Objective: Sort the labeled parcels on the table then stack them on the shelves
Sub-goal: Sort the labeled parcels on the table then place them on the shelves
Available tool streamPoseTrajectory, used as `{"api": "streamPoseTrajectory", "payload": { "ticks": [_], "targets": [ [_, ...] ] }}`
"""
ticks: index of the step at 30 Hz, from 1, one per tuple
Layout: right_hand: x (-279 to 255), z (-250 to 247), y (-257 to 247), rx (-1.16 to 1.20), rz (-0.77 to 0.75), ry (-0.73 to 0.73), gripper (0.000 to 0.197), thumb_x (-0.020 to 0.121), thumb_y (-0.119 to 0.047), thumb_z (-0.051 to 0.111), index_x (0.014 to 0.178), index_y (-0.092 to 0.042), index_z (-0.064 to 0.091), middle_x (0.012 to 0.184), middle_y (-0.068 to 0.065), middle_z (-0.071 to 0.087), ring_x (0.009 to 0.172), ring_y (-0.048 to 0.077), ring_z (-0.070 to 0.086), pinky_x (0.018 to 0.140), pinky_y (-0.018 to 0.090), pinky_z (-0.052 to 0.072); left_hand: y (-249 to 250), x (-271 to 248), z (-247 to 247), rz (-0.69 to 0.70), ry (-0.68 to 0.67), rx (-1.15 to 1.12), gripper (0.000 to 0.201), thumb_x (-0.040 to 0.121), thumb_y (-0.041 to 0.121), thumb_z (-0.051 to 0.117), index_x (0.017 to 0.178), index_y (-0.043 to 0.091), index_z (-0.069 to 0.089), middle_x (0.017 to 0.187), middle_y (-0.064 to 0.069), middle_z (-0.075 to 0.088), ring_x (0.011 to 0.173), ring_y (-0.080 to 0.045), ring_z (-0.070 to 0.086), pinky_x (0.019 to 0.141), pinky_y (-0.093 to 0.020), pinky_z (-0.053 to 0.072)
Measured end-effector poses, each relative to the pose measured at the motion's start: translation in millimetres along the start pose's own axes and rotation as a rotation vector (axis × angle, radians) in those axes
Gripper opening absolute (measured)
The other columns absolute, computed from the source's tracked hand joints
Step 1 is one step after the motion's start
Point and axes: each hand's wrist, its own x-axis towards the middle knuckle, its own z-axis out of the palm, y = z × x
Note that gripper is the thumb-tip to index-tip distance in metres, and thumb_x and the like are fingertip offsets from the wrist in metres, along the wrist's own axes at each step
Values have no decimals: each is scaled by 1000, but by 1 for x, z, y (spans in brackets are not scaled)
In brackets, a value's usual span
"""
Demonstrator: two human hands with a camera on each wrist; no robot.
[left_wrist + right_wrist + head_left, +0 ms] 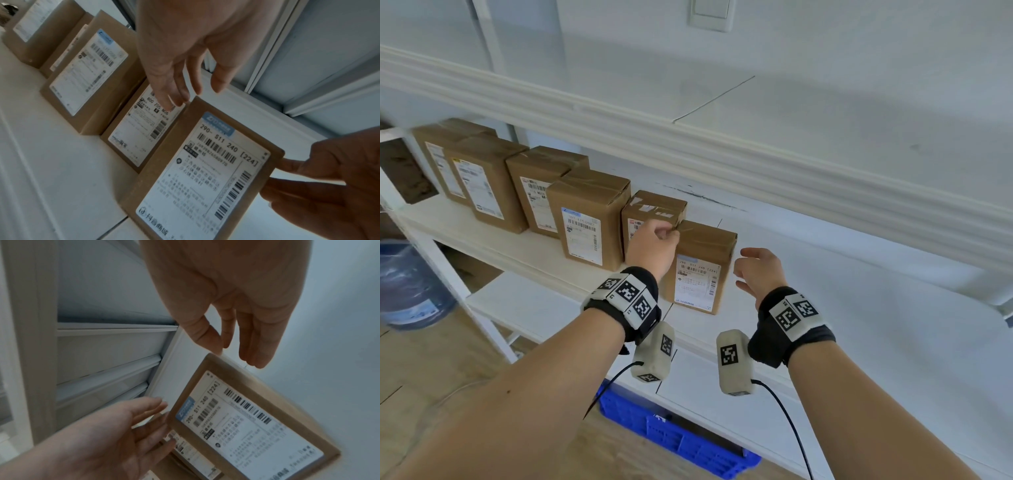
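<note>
The nearest parcel is a small brown cardboard box sealed with clear tape, standing upright on the white shelf at the right end of a row of six boxes. Its white shipping label faces outward; a blue band runs across the top, and below it the print reads "290- S11 240 [224]" above barcodes and lines of Chinese text.

The box beside it, on the left, carries a label that reads "800 Z05 N06" in the left wrist view; the head view hides that print behind the left hand.

The left hand rests at the top left corner of the nearest parcel, fingers loosely extended and touching the edge between the two boxes. The right hand hangs spread just beside the parcel's right side; whether its fingertips touch the box, I cannot tell.

Only the head view shows a blue crate under the shelf and a water jug at far left.
</note>
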Motion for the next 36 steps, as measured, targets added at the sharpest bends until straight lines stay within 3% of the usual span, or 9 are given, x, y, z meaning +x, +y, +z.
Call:
{"api": "streamPoseTrajectory", "payload": {
  "ticks": [3, 7, 9, 12, 15, 17, 20, 26, 36],
  "targets": [
    [3, -15, -2, -47, -19, 15, 42, 80, 1, 53, 119, -14, 58, 105, 6, 61, 99, 22, 60, 95, 41, 50, 14, -3, 2, 136, 51, 51, 26, 93, 22, 55, 119, 19, 59, 121, 0, 58, 104, -11, 55, 81, -23, 40],
    [-5, -43, -23, -62, -32, 29, 35, 92, 0, 47, 126, 3, 52, 118, 13, 57, 119, 33, 53, 100, 34, 43, 41, -7, 14, 325, 24, 161, 29, 92, 23, 56, 121, 20, 57, 123, -5, 53, 110, -19, 52, 86, -28, 44],
    [-8, -60, -30, -290, -75, 40, 32, 95, -4, 44, 126, -1, 52, 120, 8, 53, 123, 28, 49, 95, 28, 42, 56, -12, 24, 405, -14, 232, 30, 92, 25, 55, 122, 19, 56, 126, -6, 51, 115, -21, 50, 91, -29, 42],
    [-7, -88, -27, -389, -136, 124, 34, 88, -5, 52, 120, -11, 61, 123, 5, 58, 116, 25, 54, 85, 28, 44, 74, -23, 45, 490, -95, 330, 37, 92, 29, 55, 127, 16, 52, 132, -7, 47, 124, -25, 43, 99, -33, 37],
    [-9, -114, -13, -488, -113, 153, 33, 85, -9, 56, 116, -18, 63, 122, 4, 60, 103, 22, 56, 79, 24, 40, 80, -35, 71, 531, -254, 505, 50, 92, 37, 53, 137, 17, 41, 144, -8, 37, 134, -27, 32, 107, -39, 33],
    [-15, -130, -3, -550, -90, 183, 36, 86, -13, 56, 121, -21, 59, 124, 4, 59, 96, 20, 55, 77, 25, 41, 80, -42, 86, 531, -375, 663, 57, 92, 43, 51, 142, 18, 35, 153, -9, 24, 141, -28, 20, 111, -43, 27],
    [-34, -149, 13, -662, -74, 236, 41, 93, -21, 50, 134, -23, 49, 132, 5, 54, 115, 23, 53, 85, 25, 40, 79, -51, 104, 524, -510, 815, 62, 92, 47, 48, 144, 18, 32, 156, -10, 14, 144, -28, 11, 111, -46, 22],
    [-61, -177, 56, -833, -6, 342, 49, 97, -33, 42, 143, -21, 35, 140, 10, 46, 128, 31, 43, 105, 37, 37, 75, -83, 147, 579, -682, 810, 64, 92, 49, 48, 145, 18, 31, 157, -11, 11, 146, -28, 6, 114, -47, 17],
    [-109, -235, 99, -817, 118, 398, 50, 96, -36, 44, 144, -24, 35, 142, 9, 44, 128, 30, 42, 106, 37, 37, 76, -149, 179, 614, -858, 719, 68, 93, 50, 47, 149, 20, 22, 157, -11, 14, 143, -29, 16, 113, -46, 21]
  ]
}}
